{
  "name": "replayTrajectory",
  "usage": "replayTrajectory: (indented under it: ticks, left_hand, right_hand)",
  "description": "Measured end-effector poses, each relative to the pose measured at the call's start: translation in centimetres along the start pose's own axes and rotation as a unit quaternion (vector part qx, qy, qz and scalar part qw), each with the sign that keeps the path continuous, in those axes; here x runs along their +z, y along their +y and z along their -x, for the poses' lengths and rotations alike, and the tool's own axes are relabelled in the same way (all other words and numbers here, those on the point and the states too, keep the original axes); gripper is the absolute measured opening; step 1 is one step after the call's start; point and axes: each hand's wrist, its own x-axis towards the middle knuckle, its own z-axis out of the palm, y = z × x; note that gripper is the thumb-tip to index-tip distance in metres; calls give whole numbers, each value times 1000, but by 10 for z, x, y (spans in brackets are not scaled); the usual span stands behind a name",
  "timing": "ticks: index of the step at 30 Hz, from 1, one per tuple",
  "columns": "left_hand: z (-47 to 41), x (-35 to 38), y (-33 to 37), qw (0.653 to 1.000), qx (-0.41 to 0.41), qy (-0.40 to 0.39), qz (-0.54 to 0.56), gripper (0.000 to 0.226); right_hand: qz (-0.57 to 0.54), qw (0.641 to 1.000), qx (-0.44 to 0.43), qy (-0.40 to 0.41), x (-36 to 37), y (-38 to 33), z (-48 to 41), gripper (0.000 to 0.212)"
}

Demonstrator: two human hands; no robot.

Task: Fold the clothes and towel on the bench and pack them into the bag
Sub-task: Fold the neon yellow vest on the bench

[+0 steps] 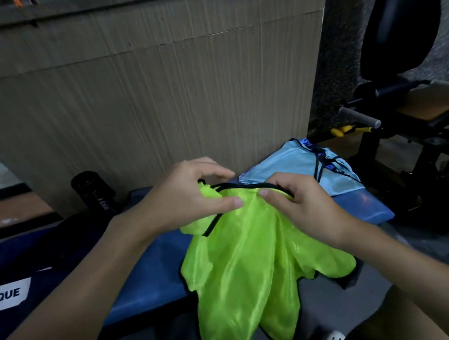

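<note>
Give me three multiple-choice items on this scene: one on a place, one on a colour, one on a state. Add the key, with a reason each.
1. Where does the light blue garment lie? A on the blue bench; B on the floor; C on a chair.
2. What colour is the trim of the green vest? A white; B black; C red.
3. How is the vest held? A by one hand; B by neither; C by the left hand and the right hand.
1 A: it rests on the pad beyond the hands. 2 B: a black band edges its neck and hem. 3 C: both thumbs pinch its top edge.
</note>
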Motion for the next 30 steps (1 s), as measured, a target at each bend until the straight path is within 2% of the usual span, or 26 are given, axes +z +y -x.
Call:
replayTrajectory:
  ticks: [2,4,6,10,11,13,14,17,18,21,23,27,30]
  left_hand:
    - [0,5,5,1000,2,-9,-13,64]
    - [-2,10,7,1000,-9,-14,-20,63]
    - [-2,14,8,999,-17,-26,-12,52]
    - [1,18,9,998,-13,-42,33,17]
    - [1,18,10,999,-9,-38,37,12]
    - [2,17,10,998,-3,-21,52,16]
    - [2,16,10,998,1,-14,59,21]
    - [3,12,11,997,13,-3,70,23]
    - [2,11,12,997,12,0,73,21]
    - [1,8,13,997,8,-6,80,20]
    - [2,7,16,997,11,-20,79,24]
    - [4,4,17,997,17,-29,75,26]
    - [5,2,16,997,18,-26,69,24]
  right_hand:
    - [1,1000,-13,-17,3,-6,-2,20]
    - [0,1000,-17,-20,6,-10,-3,18]
    - [-12,1000,-16,-24,7,-13,-2,18]
    - [-50,998,0,-44,5,-16,1,13]
    - [-51,998,-1,-45,5,-14,1,10]
    - [-71,996,1,-51,3,-12,4,6]
    - [-93,994,6,-54,2,-10,6,10]
    - [-140,988,40,-48,2,1,13,47]
    - [-139,988,50,-51,2,4,15,50]
    - [-82,991,58,-85,7,15,20,20]
    - [-70,991,65,-93,12,17,23,12]
    - [-29,999,20,-21,24,14,23,30]
    - [-1,1000,-17,25,34,8,18,23]
